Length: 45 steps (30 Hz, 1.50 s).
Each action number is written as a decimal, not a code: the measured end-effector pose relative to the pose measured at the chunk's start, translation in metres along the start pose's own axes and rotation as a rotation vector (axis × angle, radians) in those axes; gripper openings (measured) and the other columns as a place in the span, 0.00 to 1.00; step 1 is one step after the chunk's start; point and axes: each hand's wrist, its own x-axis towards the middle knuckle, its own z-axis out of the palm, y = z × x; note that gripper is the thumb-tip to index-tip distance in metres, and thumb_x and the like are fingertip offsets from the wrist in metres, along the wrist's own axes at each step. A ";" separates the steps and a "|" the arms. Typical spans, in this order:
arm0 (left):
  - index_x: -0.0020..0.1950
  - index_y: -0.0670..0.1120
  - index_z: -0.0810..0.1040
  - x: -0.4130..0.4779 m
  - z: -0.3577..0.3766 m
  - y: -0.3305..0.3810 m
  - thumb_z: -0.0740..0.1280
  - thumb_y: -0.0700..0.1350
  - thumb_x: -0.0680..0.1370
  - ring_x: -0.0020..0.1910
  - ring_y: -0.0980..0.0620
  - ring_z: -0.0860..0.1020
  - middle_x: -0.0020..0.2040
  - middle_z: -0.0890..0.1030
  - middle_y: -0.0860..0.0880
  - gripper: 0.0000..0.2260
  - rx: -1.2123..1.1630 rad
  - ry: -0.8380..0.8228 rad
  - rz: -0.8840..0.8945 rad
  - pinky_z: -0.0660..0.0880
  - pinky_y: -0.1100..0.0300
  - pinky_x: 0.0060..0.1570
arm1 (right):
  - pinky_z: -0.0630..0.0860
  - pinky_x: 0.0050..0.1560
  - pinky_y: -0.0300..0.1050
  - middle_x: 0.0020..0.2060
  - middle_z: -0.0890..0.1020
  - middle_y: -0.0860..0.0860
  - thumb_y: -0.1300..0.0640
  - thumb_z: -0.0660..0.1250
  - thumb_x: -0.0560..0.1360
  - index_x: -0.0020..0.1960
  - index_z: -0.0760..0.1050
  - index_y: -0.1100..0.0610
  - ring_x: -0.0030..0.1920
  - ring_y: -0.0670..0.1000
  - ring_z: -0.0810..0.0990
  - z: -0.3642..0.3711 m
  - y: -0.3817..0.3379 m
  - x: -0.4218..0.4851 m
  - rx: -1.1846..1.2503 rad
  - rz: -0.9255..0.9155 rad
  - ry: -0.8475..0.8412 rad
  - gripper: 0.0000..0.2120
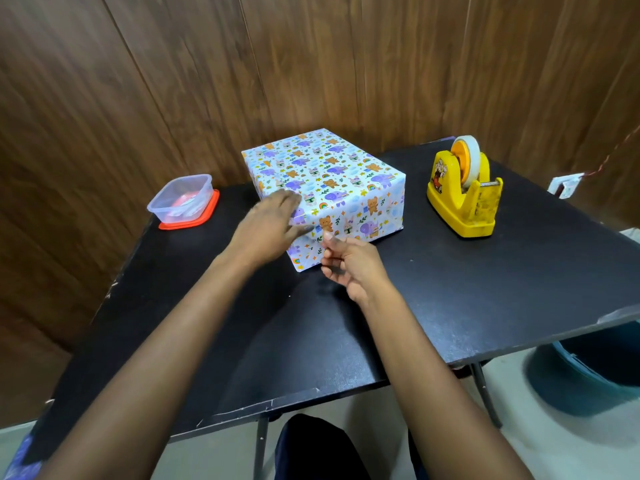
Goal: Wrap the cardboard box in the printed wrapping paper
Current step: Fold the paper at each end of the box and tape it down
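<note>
Wrapped box (325, 168) on black table (450, 289): left hand (266, 226) flat on its near side; right hand (349, 265) curled just beside; tape dispenser (464, 199) to its right.

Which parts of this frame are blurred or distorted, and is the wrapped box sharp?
Head view: the left hand is smeared by motion; the right hand and the wrapped box are sharp, print readable. Head view: wide-angle bending curves the wall panels and the edges of the table.
</note>
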 end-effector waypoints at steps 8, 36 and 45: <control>0.71 0.42 0.65 -0.002 0.018 0.002 0.63 0.54 0.78 0.69 0.47 0.65 0.69 0.68 0.45 0.26 0.035 0.108 0.011 0.63 0.55 0.66 | 0.72 0.33 0.37 0.25 0.75 0.48 0.56 0.66 0.76 0.40 0.74 0.56 0.31 0.46 0.74 0.016 0.024 0.007 0.366 0.108 -0.001 0.07; 0.62 0.42 0.71 0.004 0.012 0.010 0.64 0.59 0.75 0.57 0.45 0.71 0.59 0.74 0.46 0.24 0.189 0.103 0.035 0.67 0.55 0.54 | 0.68 0.19 0.32 0.14 0.67 0.46 0.56 0.67 0.77 0.35 0.67 0.56 0.14 0.42 0.66 0.031 0.032 0.029 0.194 0.044 0.121 0.14; 0.61 0.41 0.72 0.005 0.013 0.007 0.68 0.55 0.74 0.54 0.43 0.72 0.58 0.75 0.44 0.23 0.211 0.113 0.057 0.69 0.52 0.51 | 0.74 0.26 0.43 0.24 0.75 0.55 0.48 0.70 0.73 0.31 0.64 0.56 0.20 0.50 0.72 0.012 0.021 0.048 -0.681 -0.207 0.216 0.21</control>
